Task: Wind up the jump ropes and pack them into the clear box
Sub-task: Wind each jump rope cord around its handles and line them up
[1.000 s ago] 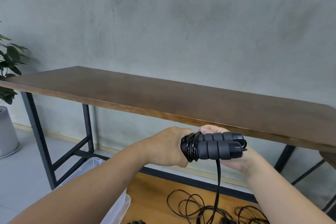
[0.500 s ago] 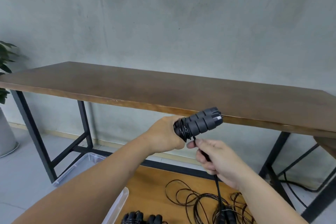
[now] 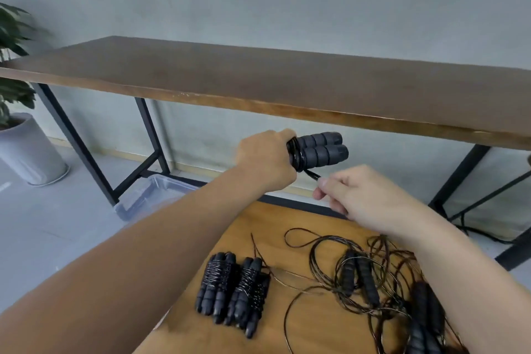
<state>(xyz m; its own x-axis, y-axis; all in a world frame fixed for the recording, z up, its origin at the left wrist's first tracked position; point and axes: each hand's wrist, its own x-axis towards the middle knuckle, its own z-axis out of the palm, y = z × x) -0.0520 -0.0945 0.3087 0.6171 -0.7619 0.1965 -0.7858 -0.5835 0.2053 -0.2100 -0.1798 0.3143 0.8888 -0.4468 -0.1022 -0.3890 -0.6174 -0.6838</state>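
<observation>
My left hand [image 3: 265,159] grips a pair of black foam jump rope handles [image 3: 319,149] held side by side, with black cord wound round their near end. My right hand [image 3: 356,195] pinches the free cord [image 3: 311,175] just below and to the right of the handles. On the low wooden board [image 3: 310,322] lie wound jump ropes [image 3: 232,287], and a tangle of loose ropes with handles [image 3: 373,276] lies to their right. The clear box [image 3: 149,192] stands on the floor at the left, partly hidden by my left forearm.
A long dark wooden table [image 3: 287,86] on black metal legs runs across in front of me, against a grey wall. A potted plant [image 3: 20,129] in a grey pot stands at far left. Grey floor lies left of the board.
The view has tilted down, showing the wound ropes on the board. My right hand has moved right and now pinches the cord close below the handles.
</observation>
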